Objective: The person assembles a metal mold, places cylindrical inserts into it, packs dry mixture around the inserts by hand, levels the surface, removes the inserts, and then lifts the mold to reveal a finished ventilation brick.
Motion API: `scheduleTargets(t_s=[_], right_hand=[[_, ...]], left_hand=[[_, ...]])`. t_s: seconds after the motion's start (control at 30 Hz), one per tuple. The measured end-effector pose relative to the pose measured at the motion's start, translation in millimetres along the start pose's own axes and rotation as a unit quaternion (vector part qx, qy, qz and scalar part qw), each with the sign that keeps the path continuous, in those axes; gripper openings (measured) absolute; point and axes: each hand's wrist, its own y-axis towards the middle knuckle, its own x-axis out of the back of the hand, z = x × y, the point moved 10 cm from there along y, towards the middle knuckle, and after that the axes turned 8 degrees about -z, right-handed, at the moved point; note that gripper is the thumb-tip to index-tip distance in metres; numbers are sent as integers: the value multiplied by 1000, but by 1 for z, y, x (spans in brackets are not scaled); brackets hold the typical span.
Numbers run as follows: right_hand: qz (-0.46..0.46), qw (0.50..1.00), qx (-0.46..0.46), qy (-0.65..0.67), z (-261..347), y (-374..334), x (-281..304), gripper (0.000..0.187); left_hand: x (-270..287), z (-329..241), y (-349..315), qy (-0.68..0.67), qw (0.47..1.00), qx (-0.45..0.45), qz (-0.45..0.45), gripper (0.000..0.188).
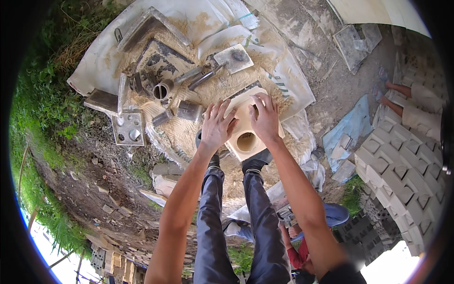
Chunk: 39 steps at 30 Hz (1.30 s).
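Observation:
A cream-coloured block (pixel 243 124) with a round hole in its near part lies on the sand between my feet. My left hand (pixel 218 126) rests on its left side, fingers spread and pointing away from me, thumb turned inward. On the right side, my right hand (pixel 266 119) lies over the block, fingers stretched and slightly bent. Both hands touch the block; whether they press or grip it is not shown. A dark strip (pixel 246 90) shows along the block's far edge. My fingers partly cover the block's upper surface.
Sandy white sheeting (pixel 295 78) carries a short pipe (pixel 161 91), a dark rod (pixel 204 78), a square plate (pixel 234 58) and an angled frame (pixel 153 28). A plate with holes (pixel 129 128) lies left. Stacked grey blocks (pixel 402 161) stand right. Other people are near: bare legs right, a red sleeve below.

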Motion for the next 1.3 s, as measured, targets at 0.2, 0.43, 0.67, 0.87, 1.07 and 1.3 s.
scheduleTargets(t_s=[0.2, 0.43, 0.67, 0.87, 1.07, 1.3], right_hand=[[-3, 1000, -21, -11, -2, -10, -4, 32], [-8, 997, -71, 0, -5, -22, 3, 30], [-18, 995, -92, 22, -13, -33, 4, 29], [-42, 994, -95, 14, -23, -40, 7, 29], [-43, 995, -84, -23, -21, -56, 13, 39], [-44, 973, -201, 105, -83, -35, 18, 39]], left_hand=[[1, 3, 0, -37, 999, 22, -1, 40], [22, 22, -16, -19, 996, 77, -49, 26], [28, 56, -52, -30, 976, 184, -111, 15], [14, 15, -28, -13, 994, 96, -52, 40], [-13, -2, -18, 10, 998, 55, 28, 48], [9, 41, -41, -49, 973, 217, -63, 43]])
